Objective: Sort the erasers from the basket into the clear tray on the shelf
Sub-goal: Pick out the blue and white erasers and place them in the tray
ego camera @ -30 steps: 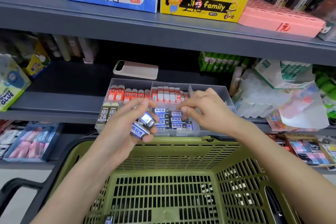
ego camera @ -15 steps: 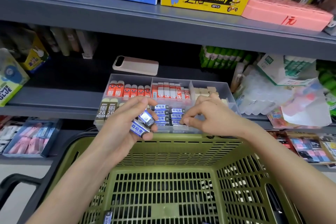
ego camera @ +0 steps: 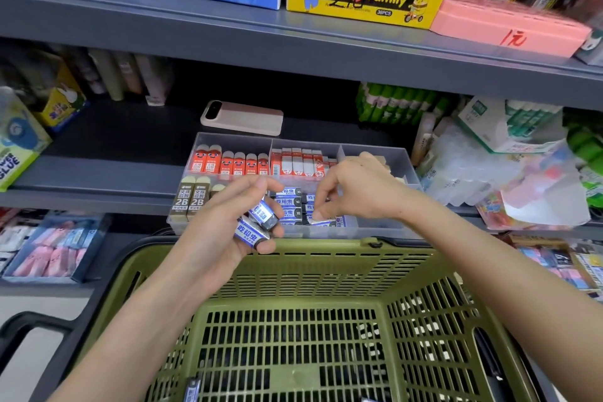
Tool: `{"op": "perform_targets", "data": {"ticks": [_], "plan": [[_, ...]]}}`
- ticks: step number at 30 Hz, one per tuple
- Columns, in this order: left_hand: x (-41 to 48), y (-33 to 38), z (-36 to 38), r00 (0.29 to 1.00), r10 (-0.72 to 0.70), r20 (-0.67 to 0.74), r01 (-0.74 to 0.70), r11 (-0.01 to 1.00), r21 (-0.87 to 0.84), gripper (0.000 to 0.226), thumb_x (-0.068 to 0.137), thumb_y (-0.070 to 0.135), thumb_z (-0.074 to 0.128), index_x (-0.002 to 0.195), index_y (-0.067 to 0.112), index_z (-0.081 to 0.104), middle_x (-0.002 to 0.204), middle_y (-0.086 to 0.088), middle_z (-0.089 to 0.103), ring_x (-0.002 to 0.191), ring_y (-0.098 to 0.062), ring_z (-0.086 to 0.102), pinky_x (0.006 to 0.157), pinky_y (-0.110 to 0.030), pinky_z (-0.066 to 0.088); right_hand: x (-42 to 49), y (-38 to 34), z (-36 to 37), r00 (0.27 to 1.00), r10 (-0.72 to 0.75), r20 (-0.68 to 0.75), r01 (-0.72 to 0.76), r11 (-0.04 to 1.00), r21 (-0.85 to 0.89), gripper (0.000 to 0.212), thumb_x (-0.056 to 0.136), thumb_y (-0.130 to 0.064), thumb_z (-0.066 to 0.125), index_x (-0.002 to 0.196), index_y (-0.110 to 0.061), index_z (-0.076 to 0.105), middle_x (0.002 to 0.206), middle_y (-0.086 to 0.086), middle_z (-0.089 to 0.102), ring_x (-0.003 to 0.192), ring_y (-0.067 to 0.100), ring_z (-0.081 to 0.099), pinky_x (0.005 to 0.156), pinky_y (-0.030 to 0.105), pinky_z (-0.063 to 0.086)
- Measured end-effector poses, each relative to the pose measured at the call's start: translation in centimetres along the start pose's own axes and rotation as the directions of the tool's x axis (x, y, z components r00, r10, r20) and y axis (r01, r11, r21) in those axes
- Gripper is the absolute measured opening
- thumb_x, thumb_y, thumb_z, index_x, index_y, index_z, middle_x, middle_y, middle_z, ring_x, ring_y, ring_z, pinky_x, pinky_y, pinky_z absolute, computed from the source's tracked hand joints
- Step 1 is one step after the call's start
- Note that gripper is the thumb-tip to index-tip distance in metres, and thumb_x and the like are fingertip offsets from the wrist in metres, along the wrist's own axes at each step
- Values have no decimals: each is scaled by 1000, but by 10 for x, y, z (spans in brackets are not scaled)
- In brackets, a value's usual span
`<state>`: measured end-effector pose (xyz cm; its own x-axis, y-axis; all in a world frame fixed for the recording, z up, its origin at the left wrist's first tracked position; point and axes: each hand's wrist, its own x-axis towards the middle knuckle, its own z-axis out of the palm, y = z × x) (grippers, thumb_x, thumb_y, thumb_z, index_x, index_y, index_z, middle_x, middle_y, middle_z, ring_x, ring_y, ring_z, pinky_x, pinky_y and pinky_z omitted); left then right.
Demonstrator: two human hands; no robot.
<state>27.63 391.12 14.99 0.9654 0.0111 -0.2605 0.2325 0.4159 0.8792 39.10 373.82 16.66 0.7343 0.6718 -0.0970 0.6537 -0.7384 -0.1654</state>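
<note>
My right hand (ego camera: 359,192) has slid to the front of the tray (ego camera: 235,140), pinching an eraser (ego camera: 323,222) there, while my left hand (ego camera: 225,232) grips two more erasers (ego camera: 257,222) above the basket (ego camera: 326,250).

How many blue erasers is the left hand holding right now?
2. The upper eraser sits high in the left hand; the lower eraser lies just below it, nearer the palm. The fingers may hide more.
</note>
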Motion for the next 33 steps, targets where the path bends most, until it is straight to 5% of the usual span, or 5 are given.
{"op": "perform_targets", "data": {"ticks": [5, 8, 14, 25, 33], "plan": [[0, -1, -1, 1000, -2, 7, 2, 1000, -2, 21, 79, 31, 57, 84, 17, 72, 71, -10, 60, 56, -19, 57, 39, -24, 40, -3, -2, 7, 997, -14, -78, 6, 995, -95, 14, 83, -47, 64, 83, -35, 71, 71, -16, 59, 86, 10, 46, 69, 29, 14], [0, -1, -2, 1000, -3, 9, 3, 1000, -3, 21, 79, 31, 57, 86, 16, 71, 70, -9, 60, 56, -19, 57, 39, -24, 40, -10, -1, 9, 996, -14, -85, 6, 996, -91, 28, 89, -49, 52, 86, -30, 73, 66, -10, 56, 72, 8, 39, 67, 31, 12], [0, -2, -3, 1000, -1, 22, 3, 997, -75, 27, 80, 33, 55, 88, 11, 70, 71, -12, 60, 57, -21, 57, 40, -24, 41, -29, -6, 11, 998, -55, -24, 53, 996, -68, 45, 98, -45, 31, 78, -21, 64, 67, -6, 53, 84, 15, 46, 73, 31, 15], [-3, -5, -5, 999, 29, 38, -23, 990, -140, 32, 85, 27, 51, 105, 8, 68, 81, -16, 65, 67, -27, 63, 43, -25, 44, -48, -15, 18, 992, -2, -124, 14, 995, 97, 32, 100, -31, 38, 127, -26, 55, 98, -4, 63, 103, 14, 48, 88, 30, 21], [-12, -9, 7, 994, 106, 20, -105, 994, -38, 25, 82, 34, 53, 91, 11, 53, 66, -5, 63, 55, -18, 60, 40, -22, 39, -50, -58, 11, 927, 97, -362, 76, 897, 436, 21, 80, -51, 64, 77, -31, 68, 76, -17, 67, 84, 2, 50, 87, 27, 30]]}}
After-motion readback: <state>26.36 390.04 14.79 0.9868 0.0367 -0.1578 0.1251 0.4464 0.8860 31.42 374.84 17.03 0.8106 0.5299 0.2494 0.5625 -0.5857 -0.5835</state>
